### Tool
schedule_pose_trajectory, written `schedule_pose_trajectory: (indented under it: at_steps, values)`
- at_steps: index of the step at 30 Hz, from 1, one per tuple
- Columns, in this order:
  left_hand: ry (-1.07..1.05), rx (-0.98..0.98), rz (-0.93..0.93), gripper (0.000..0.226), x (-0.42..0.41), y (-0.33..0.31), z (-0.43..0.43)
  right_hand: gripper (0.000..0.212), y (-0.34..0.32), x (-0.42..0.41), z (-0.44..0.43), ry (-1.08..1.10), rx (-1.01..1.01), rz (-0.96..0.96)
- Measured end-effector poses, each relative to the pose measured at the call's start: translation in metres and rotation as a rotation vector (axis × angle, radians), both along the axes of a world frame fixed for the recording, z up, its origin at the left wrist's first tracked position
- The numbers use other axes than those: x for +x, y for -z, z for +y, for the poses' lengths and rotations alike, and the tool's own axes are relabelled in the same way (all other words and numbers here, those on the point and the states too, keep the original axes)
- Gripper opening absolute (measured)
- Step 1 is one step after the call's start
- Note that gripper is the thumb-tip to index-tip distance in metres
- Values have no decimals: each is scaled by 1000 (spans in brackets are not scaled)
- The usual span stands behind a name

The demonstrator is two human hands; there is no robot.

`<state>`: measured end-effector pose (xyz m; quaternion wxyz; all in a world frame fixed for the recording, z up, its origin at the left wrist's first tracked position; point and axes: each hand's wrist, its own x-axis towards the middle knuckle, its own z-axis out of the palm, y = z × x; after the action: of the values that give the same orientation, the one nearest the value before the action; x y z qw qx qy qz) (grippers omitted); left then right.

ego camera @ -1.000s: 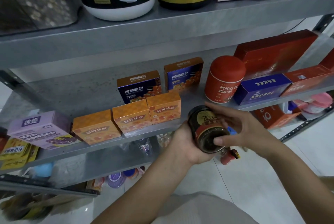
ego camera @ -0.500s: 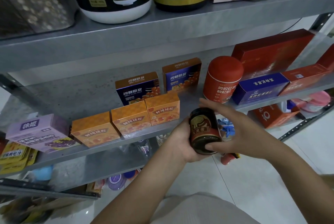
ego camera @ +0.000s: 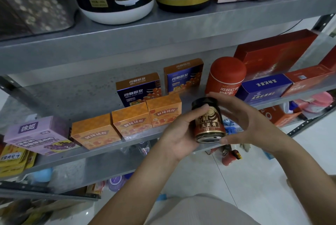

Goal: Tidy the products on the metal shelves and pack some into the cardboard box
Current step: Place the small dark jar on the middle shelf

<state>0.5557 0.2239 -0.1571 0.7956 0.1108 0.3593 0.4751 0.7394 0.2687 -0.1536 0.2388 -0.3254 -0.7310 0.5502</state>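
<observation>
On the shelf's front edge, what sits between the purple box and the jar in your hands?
Three orange boxes side by side, from purple box to jar, in the head view.

Dim even light, blurred, warped edges
</observation>
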Motion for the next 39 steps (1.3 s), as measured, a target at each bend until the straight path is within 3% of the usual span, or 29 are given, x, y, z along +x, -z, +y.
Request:
schedule_pose_trajectory:
  at_steps: [5, 9, 15, 21, 23, 26, 29, 35, 39]
  values:
    - [-111, 138, 328, 63, -1, 6, 4, 87, 4, -10, -6, 149, -142, 39]
    - [-180, 197, 630, 64, 4, 4, 4, 64, 16, -22, -14, 220, -191, -26]
    - [-173, 287, 800, 71, 11, 5, 5, 51, 29, -35, -8, 384, -60, -89]
    - [51, 420, 1063, 60, -2, 14, 19, 58, 48, -37, 10, 441, 4, -180]
    - [135, 498, 1311, 56, -13, 17, 23, 65, 61, -42, 21, 430, -3, -229]
    - [41, 562, 1776, 56, -40, 21, 21, 64, 80, -51, 38, 498, -24, -217]
    - [32, 566, 2021, 72, -73, 31, 21, 59, 92, -63, 52, 539, 11, -194]
    - [410, 505, 2332, 84, -106, 63, 19, 67, 111, -83, 72, 586, 5, -174]
    - [426, 475, 2407, 80, -108, 76, 23, 69, 120, -86, 77, 591, 14, -174]
